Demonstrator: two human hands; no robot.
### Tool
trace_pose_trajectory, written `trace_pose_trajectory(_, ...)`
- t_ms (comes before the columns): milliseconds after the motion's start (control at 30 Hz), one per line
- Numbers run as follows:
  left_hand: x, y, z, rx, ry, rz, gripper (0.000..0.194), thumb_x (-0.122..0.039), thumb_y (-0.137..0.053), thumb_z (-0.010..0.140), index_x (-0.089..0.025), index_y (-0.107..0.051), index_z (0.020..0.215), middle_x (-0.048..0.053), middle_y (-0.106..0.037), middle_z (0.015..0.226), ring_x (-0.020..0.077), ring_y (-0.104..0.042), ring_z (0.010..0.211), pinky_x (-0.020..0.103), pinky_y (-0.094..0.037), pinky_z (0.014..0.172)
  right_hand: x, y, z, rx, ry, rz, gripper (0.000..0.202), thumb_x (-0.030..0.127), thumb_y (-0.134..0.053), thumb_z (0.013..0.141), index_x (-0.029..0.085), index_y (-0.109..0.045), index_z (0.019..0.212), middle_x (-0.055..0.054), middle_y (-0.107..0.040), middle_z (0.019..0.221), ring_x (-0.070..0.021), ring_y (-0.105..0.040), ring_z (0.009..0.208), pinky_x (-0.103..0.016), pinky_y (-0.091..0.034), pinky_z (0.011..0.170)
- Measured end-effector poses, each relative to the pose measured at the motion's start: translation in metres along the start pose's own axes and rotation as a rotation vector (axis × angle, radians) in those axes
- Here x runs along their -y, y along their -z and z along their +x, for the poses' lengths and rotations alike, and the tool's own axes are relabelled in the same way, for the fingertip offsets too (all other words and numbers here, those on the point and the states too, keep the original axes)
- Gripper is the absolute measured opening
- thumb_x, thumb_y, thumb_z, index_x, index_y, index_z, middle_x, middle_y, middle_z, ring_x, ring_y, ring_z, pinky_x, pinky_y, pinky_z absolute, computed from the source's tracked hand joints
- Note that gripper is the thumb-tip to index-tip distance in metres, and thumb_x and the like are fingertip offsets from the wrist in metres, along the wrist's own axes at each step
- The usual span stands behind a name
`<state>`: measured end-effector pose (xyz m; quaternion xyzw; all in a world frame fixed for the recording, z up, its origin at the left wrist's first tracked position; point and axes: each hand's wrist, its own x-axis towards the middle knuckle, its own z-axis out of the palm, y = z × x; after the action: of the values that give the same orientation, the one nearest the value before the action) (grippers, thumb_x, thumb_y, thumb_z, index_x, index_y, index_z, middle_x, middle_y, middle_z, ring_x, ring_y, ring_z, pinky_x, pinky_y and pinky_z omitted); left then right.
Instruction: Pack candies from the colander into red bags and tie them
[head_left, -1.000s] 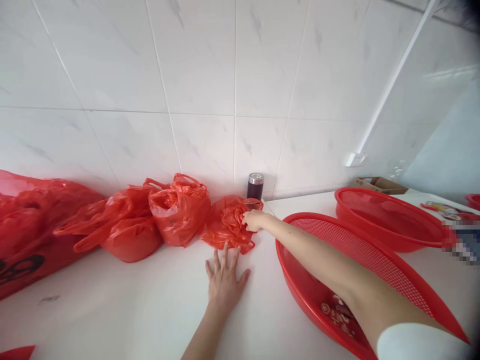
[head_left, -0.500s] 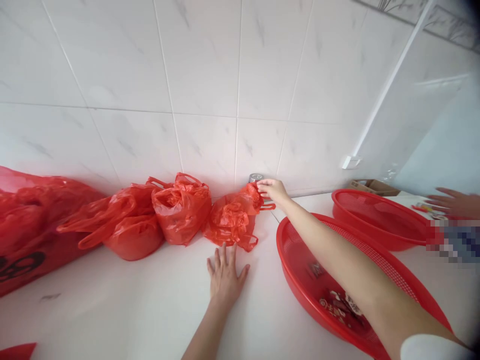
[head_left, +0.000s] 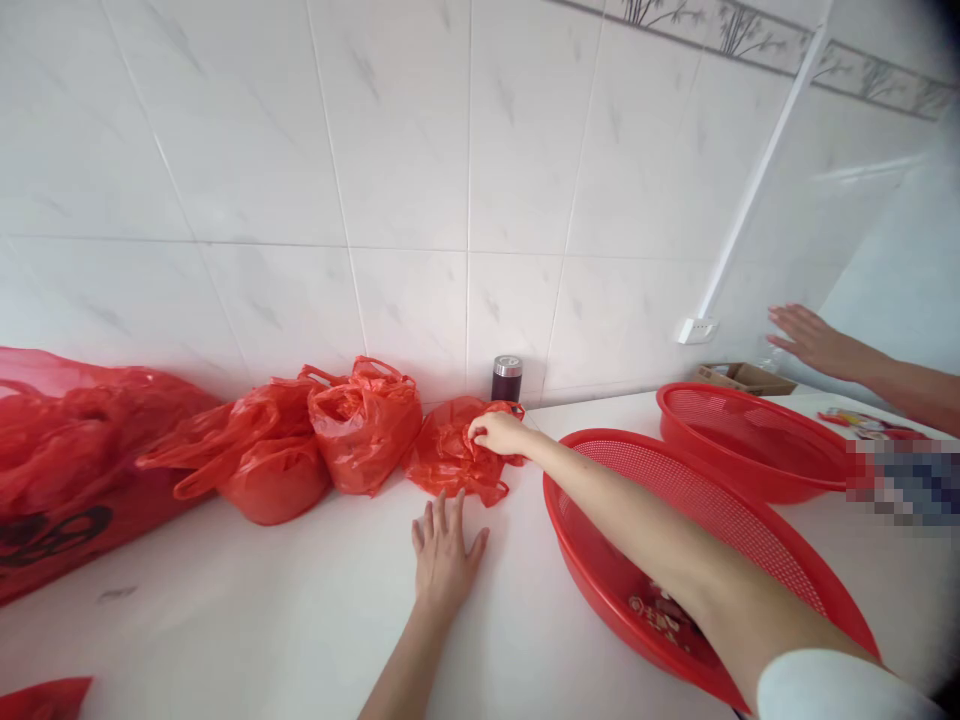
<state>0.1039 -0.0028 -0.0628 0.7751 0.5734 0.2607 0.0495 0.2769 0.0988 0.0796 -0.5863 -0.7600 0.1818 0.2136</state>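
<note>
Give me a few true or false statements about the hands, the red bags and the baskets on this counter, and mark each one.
1. The right hand grips the small red bag nearest the dark jar. True.
2. The left hand holds a bag. False: it lies flat, fingers spread, on the white counter, just in front of that bag.
3. The near red basket has small wrapped items in it. True.
4. The dark jar lies on its side in the far basket. False: it stands upright against the tiled wall, behind the bag.
5. Another person's hand shows at the right. True.
</note>
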Motion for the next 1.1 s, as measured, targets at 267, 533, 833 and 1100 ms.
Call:
trace_pose_trajectory(267, 0.002, 0.0, 0.003, -0.003, 0.011, -0.074, 0.059, -0.044, -0.044, 0.091, -0.023, -0.036, 0.145, 0.014, -0.036, 0.152, 0.0354, -0.03, 0.139, 0.059, -0.017, 0.111, 0.013, -0.016, 0.026, 0.059, -0.119, -0.043, 0.026, 0.034, -0.057, 0.094, 0.016, -0.06, 0.113, -0.007, -0.061, 0.113, -0.019, -0.062, 0.095, -0.037, -0.053, 0.082)
trace_pose_trajectory(533, -0.001, 0.007, 0.003, -0.038, 0.103, -0.474, 0.055, -0.039, -0.053, 0.086, -0.018, -0.048, 0.137, 0.016, -0.042, 0.147, 0.0337, -0.028, 0.14, 0.057, -0.003, 0.115, 0.02, 0.04, 0.002, -0.303, -0.034, 0.133, 0.012, 0.025, -0.064, 0.085, 0.018, -0.068, 0.094, -0.005, -0.07, 0.102, -0.017, -0.064, 0.097, -0.03, -0.047, 0.088)
trace_pose_trajectory(833, 0.001, 0.092, -0.012, 0.022, 0.256, -1.262, 0.07, -0.068, -0.009, 0.09, -0.031, -0.032, 0.145, 0.012, -0.049, 0.143, 0.0288, -0.054, 0.124, 0.048, -0.049, 0.092, 0.052, 0.038, -0.147, -0.517, 0.1, 0.247, 0.01, 0.025, -0.054, 0.084, 0.022, -0.06, 0.092, 0.0, -0.065, 0.09, -0.0165, -0.062, 0.084, -0.031, -0.049, 0.078)
trace_pose_trajectory(1100, -0.034, 0.146, -0.092, 0.218, 0.49, -1.782, 0.016, -0.019, -0.07, 0.077, -0.015, -0.072, 0.092, 0.01, -0.073, 0.103, 0.0241, -0.067, 0.1, 0.033, -0.053, 0.088, 0.089, -0.003, -0.222, -0.533, 0.198, 0.355, 0.01, 0.025, -0.047, 0.09, 0.023, -0.057, 0.092, -0.002, -0.063, 0.092, -0.0161, -0.06, 0.084, -0.029, -0.046, 0.078)
